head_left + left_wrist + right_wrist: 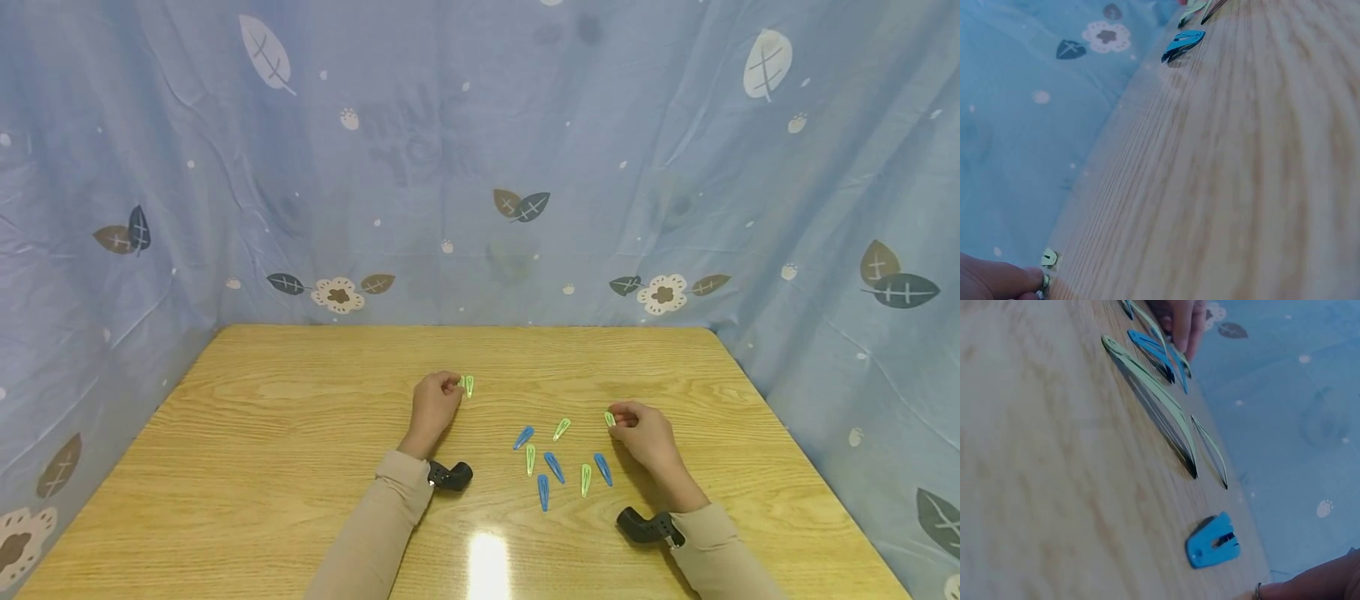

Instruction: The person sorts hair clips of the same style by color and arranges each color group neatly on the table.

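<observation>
Far out on the table, my left hand (437, 404) pinches a light green snap hair clip (1045, 281) between thumb and finger, mostly hidden by the fingertips. Right beside it lies another green hair clip (470, 386). My right hand (647, 433), over the right side of the table, holds a green hair clip (610, 419) at its fingertips. In the right wrist view only that hand's finger (1316, 581) shows, at the lower corner. Nearest to the right hand on the table is a blue hair clip (603, 469).
Between the hands several loose clips lie scattered, among them a green one (561, 429), a blue one (523, 437) and another blue one (543, 492). The wooden table (300, 467) ends at a blue leaf-print curtain (442, 167) at the back and sides.
</observation>
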{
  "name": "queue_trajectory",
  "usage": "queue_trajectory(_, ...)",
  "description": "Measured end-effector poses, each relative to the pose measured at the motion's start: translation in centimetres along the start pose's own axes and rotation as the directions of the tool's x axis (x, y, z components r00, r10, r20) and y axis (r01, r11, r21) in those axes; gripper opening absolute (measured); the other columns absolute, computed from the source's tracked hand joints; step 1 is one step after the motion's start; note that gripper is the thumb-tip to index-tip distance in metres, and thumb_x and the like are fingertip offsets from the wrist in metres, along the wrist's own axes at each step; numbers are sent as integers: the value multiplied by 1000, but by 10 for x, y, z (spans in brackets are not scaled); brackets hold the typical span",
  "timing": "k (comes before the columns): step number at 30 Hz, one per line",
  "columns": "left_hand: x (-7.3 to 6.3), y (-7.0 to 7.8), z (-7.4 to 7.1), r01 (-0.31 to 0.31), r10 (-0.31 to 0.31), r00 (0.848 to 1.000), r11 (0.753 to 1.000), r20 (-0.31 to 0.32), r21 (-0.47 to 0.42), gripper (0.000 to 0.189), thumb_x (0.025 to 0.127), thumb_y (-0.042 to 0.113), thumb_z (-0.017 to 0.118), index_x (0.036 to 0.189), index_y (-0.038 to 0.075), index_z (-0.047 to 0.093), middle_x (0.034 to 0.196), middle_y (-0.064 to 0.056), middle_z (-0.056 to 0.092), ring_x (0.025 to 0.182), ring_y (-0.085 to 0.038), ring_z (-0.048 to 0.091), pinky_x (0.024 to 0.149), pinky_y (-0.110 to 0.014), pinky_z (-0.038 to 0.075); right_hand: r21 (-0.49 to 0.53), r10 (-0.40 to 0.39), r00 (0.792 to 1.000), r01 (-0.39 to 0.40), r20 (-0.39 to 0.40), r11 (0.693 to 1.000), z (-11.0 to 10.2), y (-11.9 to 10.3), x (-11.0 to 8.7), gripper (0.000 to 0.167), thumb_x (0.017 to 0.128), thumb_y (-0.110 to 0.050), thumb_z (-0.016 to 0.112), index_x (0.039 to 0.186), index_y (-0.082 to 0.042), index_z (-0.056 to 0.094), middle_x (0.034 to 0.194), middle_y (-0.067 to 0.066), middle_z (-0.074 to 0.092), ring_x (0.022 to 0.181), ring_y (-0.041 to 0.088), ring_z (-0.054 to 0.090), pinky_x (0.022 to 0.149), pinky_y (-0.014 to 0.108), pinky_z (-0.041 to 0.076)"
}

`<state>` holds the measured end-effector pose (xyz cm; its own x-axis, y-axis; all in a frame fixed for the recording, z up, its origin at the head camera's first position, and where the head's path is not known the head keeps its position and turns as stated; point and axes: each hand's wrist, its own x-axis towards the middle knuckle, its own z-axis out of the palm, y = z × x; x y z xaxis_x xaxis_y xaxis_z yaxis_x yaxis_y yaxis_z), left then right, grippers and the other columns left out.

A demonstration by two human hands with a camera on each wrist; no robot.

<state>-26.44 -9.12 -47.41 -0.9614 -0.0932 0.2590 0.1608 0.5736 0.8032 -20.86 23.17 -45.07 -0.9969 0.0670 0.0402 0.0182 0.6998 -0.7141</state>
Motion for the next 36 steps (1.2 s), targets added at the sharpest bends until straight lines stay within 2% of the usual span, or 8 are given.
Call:
queue_trajectory(6,0,0,0,-10,10,1000,1000,-6,-2,17,83,4,68,99,-3,71,80,-9,64,72,-18,57,65,-29,48,-3,-1,1000,1,14,1000,-1,1,1,28,82,-1,65,110,4,65,94,14,65,84,21,61,63,21,46)
queue_trajectory(11,0,-1,1,-2,2,1000,1000,-6,8,18,83,5,69,99,-2,71,79,-9,64,72,-17,57,64,-28,48,96,40,998,-43,38,994,-2,3,1,30,83,0,64,113,5,64,97,15,65,85,18,60,64,20,48)
queue_trajectory(20,-1,0,-1,8,-8,1000,1000,-7,2,17,83,5,68,99,-3,71,79,-9,63,72,-17,56,64,-28,47,286,73,993,-97,92,953,-4,2,2,38,89,-4,62,124,6,57,106,16,61,85,7,54,69,17,49)
queue_trajectory(24,-1,1,-2,7,-7,1000,1000,-8,0,17,83,5,68,99,-3,71,79,-9,64,72,-17,57,64,-28,47,331,70,993,-98,95,939,-3,2,4,41,88,-6,63,126,6,56,107,16,61,85,4,55,70,16,48)
queue_trajectory(31,-1,0,-1,-1,1,1000,1000,-8,1,17,83,5,69,99,-3,71,80,-10,64,73,-18,57,64,-29,48,395,69,992,-105,104,913,-2,-2,3,41,85,-5,65,125,4,57,99,5,62,84,4,57,71,18,49)
queue_trajectory(36,1,-1,1,-4,4,1000,1000,-3,4,17,83,5,69,99,-3,71,80,-10,64,73,-18,57,65,-29,49,434,34,993,-81,114,897,0,-6,2,42,85,-5,65,125,6,55,100,7,61,85,4,57,73,18,50)
